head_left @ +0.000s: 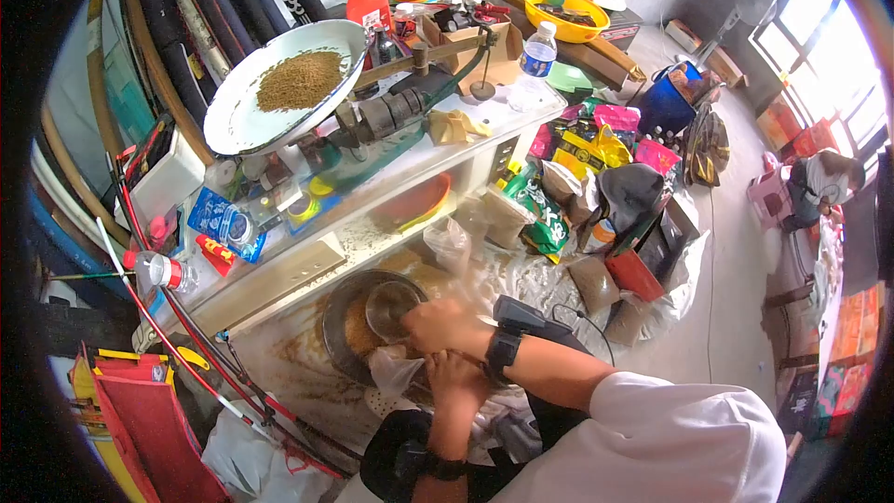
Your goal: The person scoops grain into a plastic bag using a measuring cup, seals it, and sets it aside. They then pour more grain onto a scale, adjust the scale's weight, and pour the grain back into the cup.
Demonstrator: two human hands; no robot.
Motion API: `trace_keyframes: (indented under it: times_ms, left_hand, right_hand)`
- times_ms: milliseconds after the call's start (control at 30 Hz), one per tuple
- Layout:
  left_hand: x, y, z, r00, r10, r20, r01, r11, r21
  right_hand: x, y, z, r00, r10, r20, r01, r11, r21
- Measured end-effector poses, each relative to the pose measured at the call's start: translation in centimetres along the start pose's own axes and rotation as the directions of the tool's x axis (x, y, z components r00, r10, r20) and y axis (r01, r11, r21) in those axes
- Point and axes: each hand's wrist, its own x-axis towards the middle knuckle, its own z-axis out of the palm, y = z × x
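While right grip (447,326) holds bowl (393,305) near basin rim (335,333), room open leftward.

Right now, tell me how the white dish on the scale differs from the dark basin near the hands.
The white dish is pale; the dark basin is grey. The dish sits raised above the counter, the basin lower, beside it. The dish holds just a brown heap; the basin also has a bowl at its mouth. Both look round and contain brownish material.
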Motion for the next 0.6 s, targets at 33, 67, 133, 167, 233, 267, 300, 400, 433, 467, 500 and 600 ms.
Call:
trace_keyframes:
  times_ms: [33,67,133,167,233,267,300,400,433,467,500,600]
  left_hand:
    - [-0.2,0.2,0.1,1.0,0.006,0.003,-0.006,1.0,0.001]
    - [-0.5,0.9,-1.0,0.999,-0.014,-0.052,0.015,1.0,0.022]
    - [-0.3,1.6,-1.4,0.991,-0.027,-0.129,0.033,0.998,0.044]
    - [-0.3,1.4,-1.3,0.991,-0.026,-0.131,0.031,0.999,0.041]
    - [-0.6,1.0,-0.4,0.99,-0.015,-0.138,0.021,0.999,0.042]
    - [-0.6,0.8,0.1,0.991,-0.01,-0.135,0.016,0.999,0.041]
    - [-0.7,0.6,0.4,0.99,-0.004,-0.138,0.009,0.999,0.039]
    - [-0.8,0.1,1.2,0.99,0.012,-0.141,-0.007,0.999,0.041]
    - [-0.8,-0.1,1.4,0.99,0.018,-0.14,-0.012,0.999,0.041]
    - [-0.9,-0.3,1.6,0.99,0.02,-0.141,-0.014,0.999,0.043]
    - [-1.0,-0.4,1.9,0.99,0.027,-0.136,-0.021,0.999,0.047]
    - [-1.3,-0.8,2.5,0.991,0.046,-0.125,-0.039,0.998,0.056]
  right_hand:
    - [0.1,-0.1,-0.1,0.999,0.013,0.036,-0.012,1.0,-0.006]
    - [0.4,-0.1,0.0,0.999,0.019,0.034,-0.019,1.0,-0.003]
    - [1.0,-0.3,0.3,0.993,0.059,0.101,-0.057,0.998,-0.027]
    - [1.1,-0.3,0.2,0.993,0.069,0.1,-0.067,0.997,-0.025]
    - [1.2,-0.2,0.0,0.987,0.044,0.153,-0.05,0.998,0.032]
    - [1.2,-0.2,0.0,0.986,0.072,0.149,-0.078,0.996,0.034]
    - [1.2,-0.4,0.0,0.987,0.063,0.15,-0.067,0.998,0.021]
    - [0.9,-0.3,-0.2,0.989,0.057,0.139,-0.061,0.998,0.025]
    - [0.9,-0.2,-0.1,0.991,0.024,0.133,-0.03,0.999,0.039]
    - [1.1,-0.2,0.1,0.99,0.046,0.13,-0.052,0.998,0.043]
    - [1.4,-0.3,0.3,0.986,0.031,0.162,-0.038,0.998,0.04]
    - [1.2,-0.6,-0.1,0.979,0.039,0.2,-0.046,0.999,0.029]
